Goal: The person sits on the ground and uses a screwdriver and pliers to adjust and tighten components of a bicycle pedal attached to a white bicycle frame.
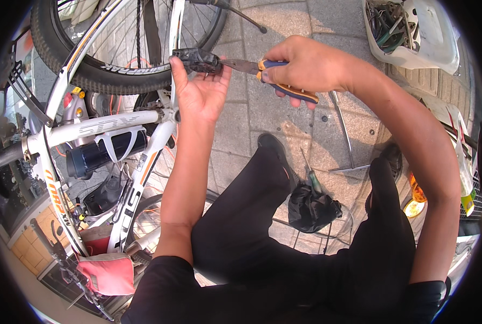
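Note:
My left hand is raised palm up, thumb and fingers around a black, block-shaped part that looks like a bicycle pedal. In my right hand are pliers with dark blue and orange handles. Their jaws point left and meet the pedal's right end, close to my left fingertips. What exactly the jaw tips grip is too small to tell. Beside my left arm is a white bicycle frame with orange and black markings. Its wheel with a knobbly tyre lies just left of the pedal.
A white tub of tools stands at upper right. On the paving lie a T-shaped metal tool, a green-handled screwdriver and a black cloth bundle between my legs. A black bottle and pink bag are at left.

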Available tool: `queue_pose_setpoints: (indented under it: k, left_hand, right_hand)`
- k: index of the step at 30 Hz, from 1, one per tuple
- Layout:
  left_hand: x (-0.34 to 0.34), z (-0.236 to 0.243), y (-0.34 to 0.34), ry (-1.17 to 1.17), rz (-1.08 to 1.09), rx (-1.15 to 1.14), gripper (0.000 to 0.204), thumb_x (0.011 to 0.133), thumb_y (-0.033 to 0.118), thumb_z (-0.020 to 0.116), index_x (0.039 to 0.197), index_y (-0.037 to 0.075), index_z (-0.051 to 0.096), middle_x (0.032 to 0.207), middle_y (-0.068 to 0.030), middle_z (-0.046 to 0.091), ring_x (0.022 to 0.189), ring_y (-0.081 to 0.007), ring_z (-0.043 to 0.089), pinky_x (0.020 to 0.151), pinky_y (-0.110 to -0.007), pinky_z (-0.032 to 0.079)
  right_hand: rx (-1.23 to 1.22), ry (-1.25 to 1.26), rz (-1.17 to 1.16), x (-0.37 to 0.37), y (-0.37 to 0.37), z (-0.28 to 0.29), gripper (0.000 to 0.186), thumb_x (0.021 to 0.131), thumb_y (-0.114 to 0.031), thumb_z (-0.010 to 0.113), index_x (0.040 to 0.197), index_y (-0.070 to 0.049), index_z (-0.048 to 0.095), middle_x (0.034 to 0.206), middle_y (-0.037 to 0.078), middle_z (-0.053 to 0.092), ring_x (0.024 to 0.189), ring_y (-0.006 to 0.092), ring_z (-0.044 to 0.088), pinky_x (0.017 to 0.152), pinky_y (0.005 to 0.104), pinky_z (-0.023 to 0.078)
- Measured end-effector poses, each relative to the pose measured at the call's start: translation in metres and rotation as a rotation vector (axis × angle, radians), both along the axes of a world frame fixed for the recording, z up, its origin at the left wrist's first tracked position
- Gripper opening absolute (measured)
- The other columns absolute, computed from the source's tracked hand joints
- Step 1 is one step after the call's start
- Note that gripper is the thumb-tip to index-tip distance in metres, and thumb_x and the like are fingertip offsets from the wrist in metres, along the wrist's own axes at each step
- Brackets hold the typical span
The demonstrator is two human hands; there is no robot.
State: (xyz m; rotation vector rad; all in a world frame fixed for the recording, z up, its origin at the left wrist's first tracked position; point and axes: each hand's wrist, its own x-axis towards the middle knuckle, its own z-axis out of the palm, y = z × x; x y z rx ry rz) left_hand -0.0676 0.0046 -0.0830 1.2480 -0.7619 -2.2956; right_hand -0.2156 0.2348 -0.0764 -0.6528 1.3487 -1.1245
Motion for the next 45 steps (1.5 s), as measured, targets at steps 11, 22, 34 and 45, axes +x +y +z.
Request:
queue_pose_setpoints:
  k: [11, 22, 34, 45]
  left_hand:
    - [0.016, -0.023, 0.004, 0.151, -0.127, 0.027, 0.053, 0.098, 0.042, 0.077, 0.125, -0.001, 0.063, 0.123, -0.0139, 0.07, 0.127, -0.0329, 0.065, 0.116, -0.054, 0.05]
    - [0.009, -0.011, 0.002, 0.075, -0.077, -0.114, 0.033, 0.101, 0.026, 0.075, 0.123, 0.003, 0.067, 0.12, -0.0133, 0.074, 0.115, -0.0334, 0.071, 0.113, -0.055, 0.054]
    - [0.015, 0.004, 0.011, 0.225, -0.145, 0.033, 0.072, 0.093, 0.045, 0.081, 0.143, 0.001, 0.053, 0.145, -0.0259, 0.055, 0.138, -0.0404, 0.054, 0.124, -0.06, 0.04]
    - [0.013, -0.018, 0.065, 0.249, -0.67, -0.001, 0.036, 0.109, 0.026, 0.063, 0.14, 0.008, 0.058, 0.137, -0.0044, 0.065, 0.123, -0.0237, 0.064, 0.108, -0.045, 0.053]
  right_hand:
    - [-0.01, 0.61, 0.105, 0.003, -0.004, 0.001, 0.037, 0.086, -0.027, 0.082, 0.107, 0.002, 0.07, 0.085, 0.017, 0.073, 0.073, 0.0247, 0.075, 0.064, 0.0368, 0.061]
    - [-0.237, 1.35, -0.09, 0.027, 0.003, -0.005, 0.029, 0.089, -0.021, 0.066, 0.088, 0.006, 0.074, 0.083, 0.025, 0.074, 0.085, 0.0391, 0.077, 0.081, 0.0474, 0.062]
    - [0.046, 0.43, 0.089, -0.01, -0.008, 0.007, 0.039, 0.093, -0.033, 0.064, 0.095, 0.005, 0.072, 0.072, 0.014, 0.066, 0.063, 0.0221, 0.066, 0.059, 0.0406, 0.054]
    - [0.003, -0.34, 0.067, -0.024, -0.008, -0.018, 0.042, 0.098, -0.036, 0.064, 0.109, 0.004, 0.071, 0.083, 0.012, 0.07, 0.059, 0.0185, 0.068, 0.04, 0.0307, 0.05]
